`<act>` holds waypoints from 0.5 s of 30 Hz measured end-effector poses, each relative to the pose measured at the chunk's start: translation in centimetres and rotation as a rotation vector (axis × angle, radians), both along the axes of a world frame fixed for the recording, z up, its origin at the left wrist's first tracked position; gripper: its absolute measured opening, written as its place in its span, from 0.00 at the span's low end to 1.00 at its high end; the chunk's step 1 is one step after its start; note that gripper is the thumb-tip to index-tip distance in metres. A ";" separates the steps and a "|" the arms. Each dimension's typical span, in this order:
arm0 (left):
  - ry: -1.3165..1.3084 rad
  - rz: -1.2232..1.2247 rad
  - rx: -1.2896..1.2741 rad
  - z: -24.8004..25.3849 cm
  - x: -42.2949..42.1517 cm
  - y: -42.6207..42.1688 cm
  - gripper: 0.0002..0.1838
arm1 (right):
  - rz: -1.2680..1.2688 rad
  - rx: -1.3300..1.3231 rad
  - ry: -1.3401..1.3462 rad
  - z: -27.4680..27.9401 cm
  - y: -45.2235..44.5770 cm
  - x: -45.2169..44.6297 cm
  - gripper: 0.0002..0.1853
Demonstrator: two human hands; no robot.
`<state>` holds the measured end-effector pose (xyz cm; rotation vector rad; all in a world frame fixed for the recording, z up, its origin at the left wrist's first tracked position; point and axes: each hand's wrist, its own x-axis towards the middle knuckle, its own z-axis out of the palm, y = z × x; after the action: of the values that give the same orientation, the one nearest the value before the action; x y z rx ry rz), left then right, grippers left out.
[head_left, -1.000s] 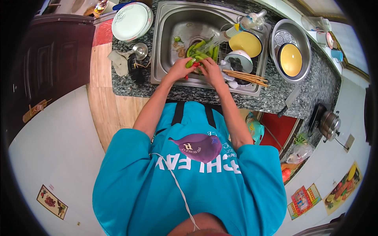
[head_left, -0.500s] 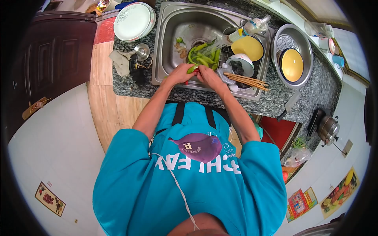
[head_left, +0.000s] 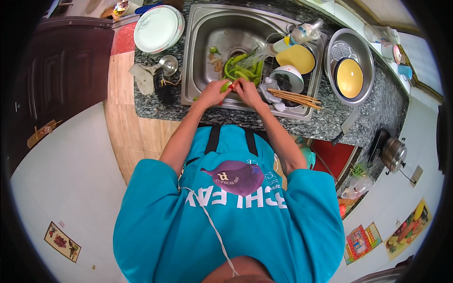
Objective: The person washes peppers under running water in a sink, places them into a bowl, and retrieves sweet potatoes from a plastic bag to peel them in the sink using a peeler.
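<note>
Over the near edge of the steel sink, my left hand is closed around a green pepper. My right hand meets it from the other side, its fingers pinched together at the pepper's end. A small red piece shows between the fingertips; its kind is unclear. Just beyond my hands, several long green peppers lie in the sink near the drain. Pale brown scraps and a green stem piece rest to their left.
At the sink's right side are a yellow bowl, a white bowl, chopsticks and a clear plastic bottle. A steel basin and a knife lie farther right. Stacked plates stand left.
Both hands have shifted slightly left and apart at the fingertips. More of the green pepper and the red piece now shows between them.
</note>
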<state>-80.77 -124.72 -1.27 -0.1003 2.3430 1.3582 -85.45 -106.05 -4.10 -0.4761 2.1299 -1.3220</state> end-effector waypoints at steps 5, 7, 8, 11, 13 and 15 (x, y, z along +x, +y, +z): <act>-0.026 0.273 -0.033 0.4 0.7 -2.9 0.22 | -0.366 -0.024 -0.079 -2.6 -3.0 -2.0 0.11; -0.016 0.295 -0.006 -0.3 1.0 -3.3 0.20 | -0.450 -0.190 -0.297 -3.4 -4.1 -1.8 0.12; 0.001 0.307 0.019 -0.7 1.2 -3.5 0.18 | -0.443 -0.055 -0.060 -4.0 -4.7 -2.0 0.12; -0.090 0.355 -0.029 -1.6 1.4 -3.6 0.17 | -0.300 0.263 0.169 -3.8 -4.8 -2.3 0.13; -0.170 0.447 0.026 -2.4 1.5 -3.4 0.18 | -0.117 0.490 0.205 -3.8 -4.5 -1.1 0.12; -0.218 0.525 0.054 -3.0 1.5 -3.2 0.17 | -0.062 0.517 0.210 -4.8 -4.4 -0.1 0.11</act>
<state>-79.29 -127.88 -4.30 -0.8525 2.1727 1.5443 -85.54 -110.50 -8.85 -0.3426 2.5610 -0.7246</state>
